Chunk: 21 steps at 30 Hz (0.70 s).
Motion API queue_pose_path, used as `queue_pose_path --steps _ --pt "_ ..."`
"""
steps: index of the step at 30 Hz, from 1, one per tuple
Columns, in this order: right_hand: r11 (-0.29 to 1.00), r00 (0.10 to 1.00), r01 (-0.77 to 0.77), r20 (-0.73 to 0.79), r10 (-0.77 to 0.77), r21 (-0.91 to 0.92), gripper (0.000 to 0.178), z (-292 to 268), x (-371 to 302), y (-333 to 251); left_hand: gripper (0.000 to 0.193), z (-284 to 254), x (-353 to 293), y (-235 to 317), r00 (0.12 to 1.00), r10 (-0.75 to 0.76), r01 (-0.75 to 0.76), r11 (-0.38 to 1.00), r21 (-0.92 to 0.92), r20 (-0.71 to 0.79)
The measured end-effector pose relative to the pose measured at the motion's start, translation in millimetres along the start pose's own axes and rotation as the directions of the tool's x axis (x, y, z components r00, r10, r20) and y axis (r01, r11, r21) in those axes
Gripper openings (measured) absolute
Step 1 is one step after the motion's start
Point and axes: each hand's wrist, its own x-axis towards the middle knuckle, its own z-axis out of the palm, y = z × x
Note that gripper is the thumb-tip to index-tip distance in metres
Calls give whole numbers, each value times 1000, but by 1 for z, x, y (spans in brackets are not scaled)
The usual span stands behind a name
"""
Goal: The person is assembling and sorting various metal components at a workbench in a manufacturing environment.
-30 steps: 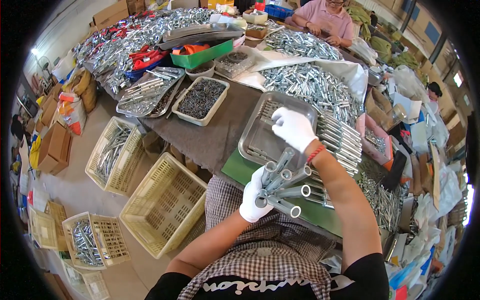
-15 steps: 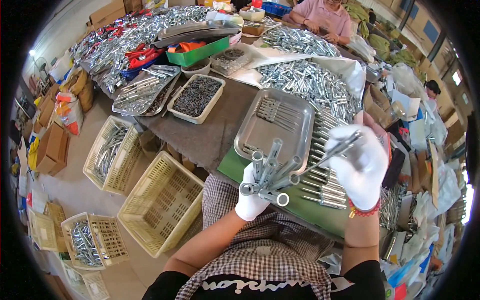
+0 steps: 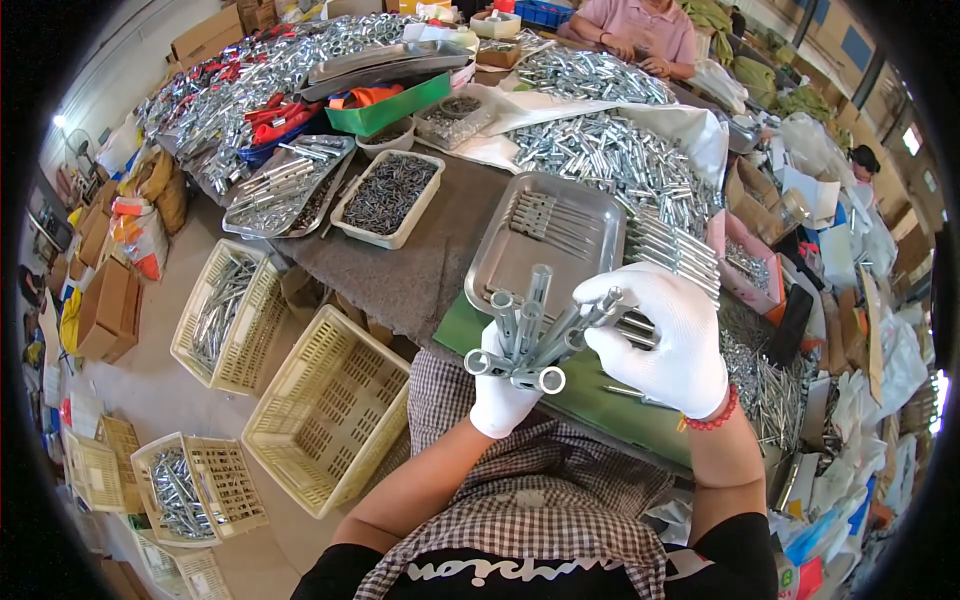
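My left hand point(image 3: 503, 405), in a white glove, grips a fanned bunch of silvery metal tubes point(image 3: 537, 292), their hollow ends pointing up and outward. Against the bunch's right side, my gloved right hand point(image 3: 665, 335) has thumb and fingers closed on the upper end of a metal tube point(image 3: 598, 305). Whether a thin rod sits inside that tube is hidden by the fingers. Beyond the hands, a steel tray point(image 3: 487, 262) holds a row of thin-shanked metal rods point(image 3: 540, 218). More metal rods point(image 3: 680, 252) lie side by side just past my right hand, near the green board point(image 3: 595, 412).
Heaps of metal tubes point(image 3: 600, 150) cover the table's far side. A tub of dark screws point(image 3: 390, 193) stands left of the tray. Yellow plastic crates point(image 3: 285, 465) sit on the floor at left. A pink bin point(image 3: 720, 235) is at right. Another person point(image 3: 640, 30) sits across.
My right hand has moved left to the bunch; before, it held a thin metal rod out to the bunch's right. My left hand still grips the tubes.
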Motion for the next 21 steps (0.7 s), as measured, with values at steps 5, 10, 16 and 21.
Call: queue_pose_path --steps 5,10,16,21 --pt "989 988 -95 131 79 116 25 1 2 0 57 -4 -8 -5 994 -64 76 985 -152 83" --pt "950 931 -193 353 98 245 25 -13 7 5 67 -4 -18 -12 967 -156 219 915 -338 202" --pt "896 917 -390 174 358 212 18 2 40 56 57 -10 -23 -19 889 -317 448 752 -484 330" --pt "932 968 -168 124 217 -320 19 75 50 159 66 -8 -24 -19 934 -197 308 868 -389 298"
